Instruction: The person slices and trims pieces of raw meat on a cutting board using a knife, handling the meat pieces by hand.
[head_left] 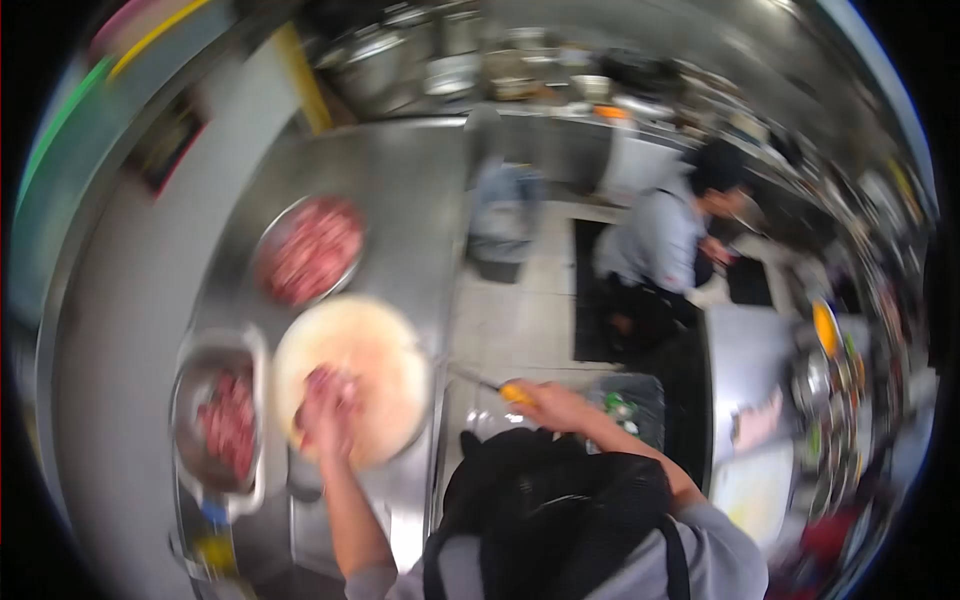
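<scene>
My left hand [328, 430] is on a piece of raw meat [335, 388], its fingers closed over it. The meat rests on a round pale chopping board [385, 335], pinkish in the middle. Off to the right, past the counter edge, my right hand [555, 405] grips the yellow handle of a knife [490, 383]. Its thin blade points left toward the board and is blurred. Behind the board stands a round metal bowl [262, 262] of raw meat strips. Left of the board, a metal basin [190, 435] holds more cut raw meat.
The steel counter [400, 190] runs along a wall on the left. A lined bin [505, 215] stands on the floor beyond it. Another person [655, 235] crouches ahead on the right. A second bin [640, 400] and a worktop [750, 350] are at my right.
</scene>
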